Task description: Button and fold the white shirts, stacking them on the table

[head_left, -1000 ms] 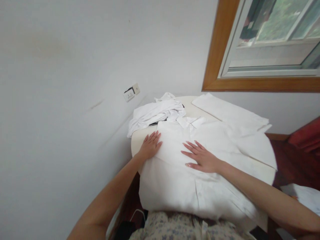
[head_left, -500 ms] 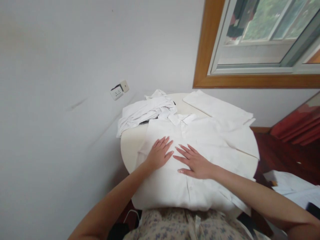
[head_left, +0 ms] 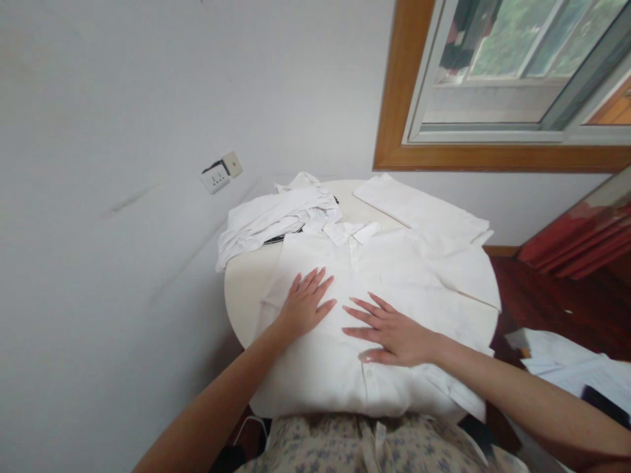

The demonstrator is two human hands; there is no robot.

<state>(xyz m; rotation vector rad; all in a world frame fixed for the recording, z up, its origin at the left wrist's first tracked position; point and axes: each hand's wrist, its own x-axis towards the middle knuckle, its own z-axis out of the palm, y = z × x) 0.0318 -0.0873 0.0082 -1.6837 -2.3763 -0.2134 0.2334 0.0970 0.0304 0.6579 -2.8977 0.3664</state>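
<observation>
A white button-up shirt point(head_left: 320, 368) lies spread face up over a round table, its collar pointing away from me and its hem hanging over the near edge. My left hand point(head_left: 304, 305) rests flat on the left front of the shirt, fingers stretched out. On the other side of the button line, my right hand point(head_left: 394, 332) lies with spread fingers on the cloth, its thumb near the placket. Neither hand grips anything. One sleeve stretches toward the right rim of the table.
Crumpled white clothes point(head_left: 276, 217) are heaped at the table's far left. A folded white garment point(head_left: 424, 210) lies at the far right. The pale tabletop point(head_left: 241, 289) shows at the left, close to a wall with a socket point(head_left: 215, 178). White papers point(head_left: 572, 361) are at the lower right.
My right hand has slid toward me and slightly right over the shirt. My left hand stays at nearly the same spot on the cloth. The whole view has shifted slightly.
</observation>
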